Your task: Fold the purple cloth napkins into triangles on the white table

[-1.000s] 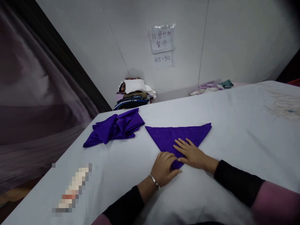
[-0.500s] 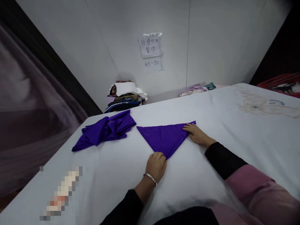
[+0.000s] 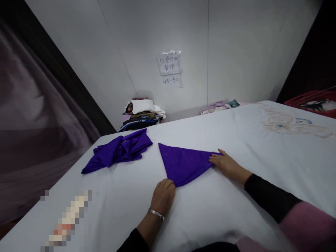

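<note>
A purple cloth napkin (image 3: 185, 164), folded to a triangle, lies flat on the white-covered table (image 3: 126, 206). My left hand (image 3: 163, 196), with a bracelet at the wrist, has its curled fingers closed on the napkin's near corner. At the right corner my right hand (image 3: 223, 163) rests palm down, fingers stretched out and slightly apart on the fabric. The far left corner lies free. To the left is a loose, crumpled heap of purple cloth (image 3: 120, 151), touched by neither hand.
Stacked folded fabrics (image 3: 141, 112) stand beyond the table's far edge, against the wall. More cloth (image 3: 219, 107) lies right of them, and a red basket (image 3: 309, 97) stands at far right. A paper sign (image 3: 170, 66) hangs on the wall. A blurred-out patch (image 3: 69, 217) covers the table's left front.
The napkin has turned on the table: its right corner came nearer to me with my right hand, while its near corner shifted left with my left hand. The view tilted slightly upward.
</note>
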A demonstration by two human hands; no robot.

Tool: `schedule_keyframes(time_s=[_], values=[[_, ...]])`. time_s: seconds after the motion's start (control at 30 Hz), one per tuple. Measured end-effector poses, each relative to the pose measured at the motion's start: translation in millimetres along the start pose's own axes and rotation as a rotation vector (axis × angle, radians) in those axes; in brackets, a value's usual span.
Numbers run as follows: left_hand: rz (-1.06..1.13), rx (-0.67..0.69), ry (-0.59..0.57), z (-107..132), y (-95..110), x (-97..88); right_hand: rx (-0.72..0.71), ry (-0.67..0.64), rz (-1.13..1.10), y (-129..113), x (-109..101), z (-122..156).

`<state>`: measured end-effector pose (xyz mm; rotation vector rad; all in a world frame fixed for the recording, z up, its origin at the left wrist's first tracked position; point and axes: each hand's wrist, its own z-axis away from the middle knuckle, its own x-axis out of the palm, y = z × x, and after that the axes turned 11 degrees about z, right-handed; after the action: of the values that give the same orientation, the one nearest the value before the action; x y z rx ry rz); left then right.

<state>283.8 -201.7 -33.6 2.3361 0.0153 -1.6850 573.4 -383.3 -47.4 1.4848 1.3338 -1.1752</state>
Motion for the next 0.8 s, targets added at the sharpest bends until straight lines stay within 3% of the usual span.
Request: schedule_keyframes(time_s=[0.13,0.27,0.4,0.53,0.67,0.8], values=[[0.108,0.034,0.005,17.3,-14.8,-8.6,-0.035,-0.025,-0.092,-27.2,-3.6,42.1],[0.188,0.005,0.053,20.1,-19.4,-10.5,0.06,-0.083,-0.087,-43.9,-7.2,53.1],[0.18,-0.007,0.099,7.6,-7.6,-5.5,0.008,-0.066,-0.107,-73.3,-27.5,30.3],[0.146,-0.015,0.007,-13.0,7.3,5.5,-0.074,-0.081,-0.253,-119.3,-41.9,-13.3],[0.088,-0.142,-0.133,-25.2,9.7,20.3,-0.061,-0.146,-0.304,-144.8,-23.2,-49.0],[0.052,-0.209,-0.199,-25.3,5.0,29.4,0.011,-0.216,-0.217,-135.6,3.3,-49.3]])
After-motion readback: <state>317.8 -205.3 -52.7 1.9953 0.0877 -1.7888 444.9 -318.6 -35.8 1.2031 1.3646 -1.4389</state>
